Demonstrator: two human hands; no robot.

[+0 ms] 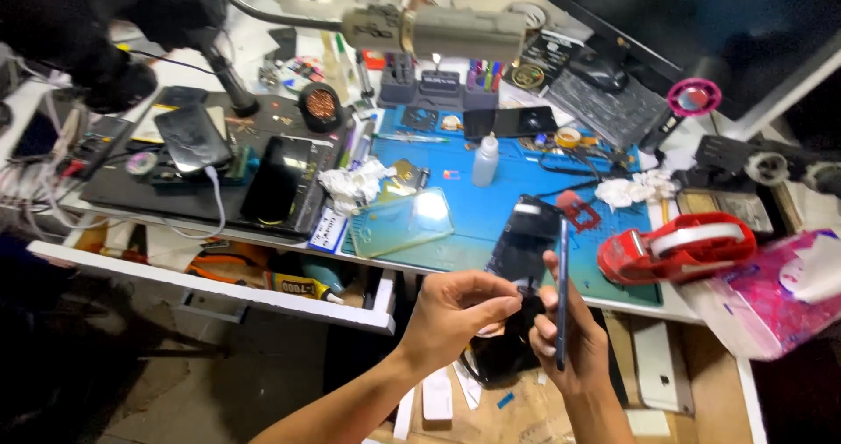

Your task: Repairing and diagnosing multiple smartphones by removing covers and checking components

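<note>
My right hand (569, 339) grips a thin dark phone body (561, 295) held edge-on, upright, in front of the desk edge. My left hand (455, 308) pinches the lower end of a black screen panel (524, 247) that rises from the phone and tilts away over the blue work mat (508, 190). Both hands are close together, fingertips nearly touching, below the mat's front edge.
A translucent phone back cover (401, 222) lies on the mat. A red tape dispenser (674, 250), tissue pack (780, 295), small white bottle (484, 161), crumpled tissues (355, 184), several phones (282, 181) and a lamp arm (434, 31) crowd the desk. An open drawer (263, 278) sits lower left.
</note>
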